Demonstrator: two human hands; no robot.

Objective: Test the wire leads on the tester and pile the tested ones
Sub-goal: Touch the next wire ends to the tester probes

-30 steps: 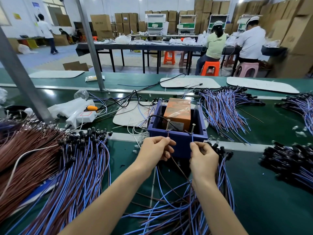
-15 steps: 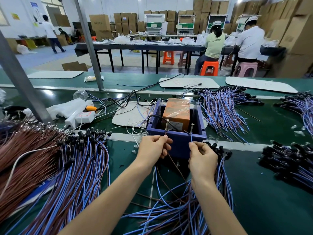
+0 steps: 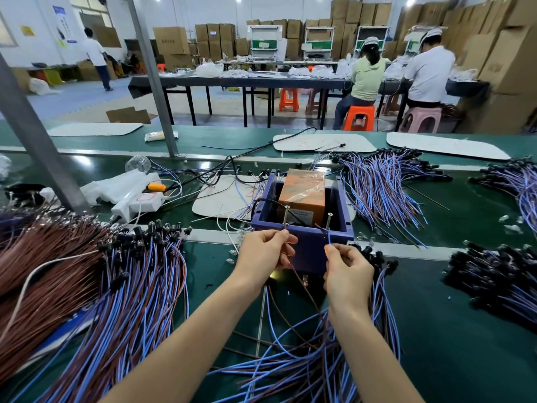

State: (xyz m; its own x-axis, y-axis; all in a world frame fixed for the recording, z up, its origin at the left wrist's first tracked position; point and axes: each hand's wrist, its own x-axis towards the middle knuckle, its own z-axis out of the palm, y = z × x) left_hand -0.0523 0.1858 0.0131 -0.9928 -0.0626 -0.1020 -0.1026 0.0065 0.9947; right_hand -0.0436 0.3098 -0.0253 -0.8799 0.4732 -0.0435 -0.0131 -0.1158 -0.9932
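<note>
The tester is a blue plastic box holding an orange block, with two upright metal screws on its near rim. My left hand pinches the brown wire end of a lead against the left screw. My right hand pinches the blue wire end just under the right screw. The lead's wires trail down between my hands into a loose heap of blue and brown leads. A large pile of leads with black ends lies to the left.
More lead bundles lie at the back right and right. A white power strip and cables sit left of the box beside a slanted metal post. Several small clear bulbs are scattered on the green belt. People work at tables beyond.
Both hands have stayed at the box's near rim, holding the wire ends at the screws; the fingers shifted only slightly.
</note>
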